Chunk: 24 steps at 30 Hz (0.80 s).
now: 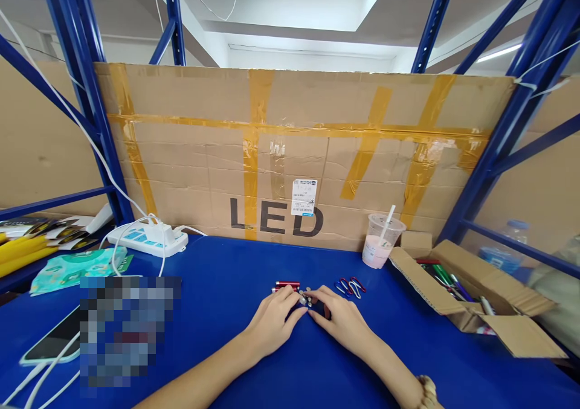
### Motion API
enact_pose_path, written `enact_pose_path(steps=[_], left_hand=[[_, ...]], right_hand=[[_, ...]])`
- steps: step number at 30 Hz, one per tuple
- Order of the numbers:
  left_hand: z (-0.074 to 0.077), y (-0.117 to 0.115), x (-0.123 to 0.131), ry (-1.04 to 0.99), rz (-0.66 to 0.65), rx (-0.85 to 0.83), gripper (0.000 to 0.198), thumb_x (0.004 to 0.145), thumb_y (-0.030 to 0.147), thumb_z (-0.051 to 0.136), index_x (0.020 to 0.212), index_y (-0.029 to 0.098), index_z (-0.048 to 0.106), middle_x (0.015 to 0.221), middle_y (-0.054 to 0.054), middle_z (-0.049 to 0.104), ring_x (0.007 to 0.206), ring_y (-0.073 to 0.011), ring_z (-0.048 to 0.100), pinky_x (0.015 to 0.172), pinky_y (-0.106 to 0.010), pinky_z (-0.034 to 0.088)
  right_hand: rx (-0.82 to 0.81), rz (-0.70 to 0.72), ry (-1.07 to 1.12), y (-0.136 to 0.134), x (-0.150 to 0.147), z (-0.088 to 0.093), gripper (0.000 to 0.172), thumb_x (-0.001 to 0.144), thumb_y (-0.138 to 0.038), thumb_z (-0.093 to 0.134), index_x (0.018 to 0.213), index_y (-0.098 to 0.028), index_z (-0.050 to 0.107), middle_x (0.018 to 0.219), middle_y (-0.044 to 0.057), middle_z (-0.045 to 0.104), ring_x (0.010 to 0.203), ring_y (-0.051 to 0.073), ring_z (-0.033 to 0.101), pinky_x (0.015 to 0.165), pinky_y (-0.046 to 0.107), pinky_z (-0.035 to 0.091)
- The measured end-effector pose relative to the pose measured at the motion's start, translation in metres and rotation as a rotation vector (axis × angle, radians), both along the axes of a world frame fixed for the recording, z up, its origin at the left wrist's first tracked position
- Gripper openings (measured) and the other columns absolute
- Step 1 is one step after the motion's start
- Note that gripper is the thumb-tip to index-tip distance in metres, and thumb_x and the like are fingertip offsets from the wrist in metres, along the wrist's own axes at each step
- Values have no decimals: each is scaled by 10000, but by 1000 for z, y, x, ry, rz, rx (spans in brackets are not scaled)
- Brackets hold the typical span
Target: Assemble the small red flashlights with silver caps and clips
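Note:
Several small silvery round pieces [309,301] lie in a little cluster on the blue tabletop, too small to name surely. My left hand [275,318] rests at their left, thumb and index finger apart and fingertips at the cluster's edge. From the right, my right hand [342,318] reaches to the same pieces, its thumb and forefinger spread around them. Neither hand plainly grips a piece. Just beyond my left fingers are red metallic cylinders [287,284], partly covered. Beyond my right hand lie small carabiner-like clips [350,287] in blue, red and silver.
An open cardboard box [446,306] of pens stands at right, beside a plastic cup [383,240] with a straw. At left are a power strip [170,246], a green packet [77,270], a phone [54,335] and cables. A cardboard wall [203,179] closes the back.

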<state>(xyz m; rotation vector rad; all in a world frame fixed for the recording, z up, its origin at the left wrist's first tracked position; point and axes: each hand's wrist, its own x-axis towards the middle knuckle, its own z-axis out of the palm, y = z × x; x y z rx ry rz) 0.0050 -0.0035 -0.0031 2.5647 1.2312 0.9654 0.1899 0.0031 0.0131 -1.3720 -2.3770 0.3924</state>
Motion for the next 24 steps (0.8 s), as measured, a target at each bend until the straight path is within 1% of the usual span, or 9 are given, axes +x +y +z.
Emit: enact_pose_path(steps=[6, 9, 14, 16, 20, 24], left_hand=[[-3, 1, 1, -18, -51, 82, 171, 904, 311, 425, 945, 193, 542, 929, -33, 613, 886, -182, 582, 791, -316, 482], [-2, 1, 0, -42, -70, 84, 151, 901, 308, 433, 965, 209, 526, 947, -18, 626, 893, -182, 590, 789, -321, 488], [-3, 0, -1, -56, -63, 80, 196, 918, 269, 394, 1096, 224, 462, 1071, -25, 620, 974, -176, 588, 833, -324, 485], [-5, 1, -1, -67, -48, 81, 209, 917, 270, 398, 1112, 209, 441, 1055, -41, 626, 948, -173, 601, 813, -311, 495], [-4, 1, -1, -86, -33, 55, 137, 903, 253, 423, 1024, 195, 454, 917, -36, 639, 837, -162, 618, 748, -280, 506], [-1, -1, 0, -73, -78, 35, 59, 890, 206, 442, 946, 209, 460, 902, -14, 615, 823, -153, 603, 740, -275, 494]], right_hand=[[6, 6, -25, -2, -1, 1, 275, 837, -234, 461, 1098, -248, 548, 1030, 8, 562, 742, 123, 583, 567, 216, 394], [9, 21, -47, -3, -1, 1, 244, 845, -227, 457, 1066, -238, 560, 1030, 16, 558, 768, 132, 585, 571, 214, 394], [-1, 39, -57, -4, 0, 2, 283, 854, -219, 451, 1118, -256, 545, 1040, 13, 554, 782, 134, 589, 587, 215, 403], [-12, 41, -54, -4, 0, 4, 291, 852, -217, 457, 1127, -261, 542, 1052, 12, 551, 788, 133, 591, 593, 213, 408], [-28, 29, -61, -6, 0, 7, 286, 849, -223, 468, 1123, -254, 544, 1071, 14, 548, 796, 135, 592, 603, 214, 414], [-24, 29, -79, -6, 0, 7, 302, 847, -224, 473, 1142, -244, 534, 1080, 20, 543, 795, 140, 590, 605, 225, 416]])
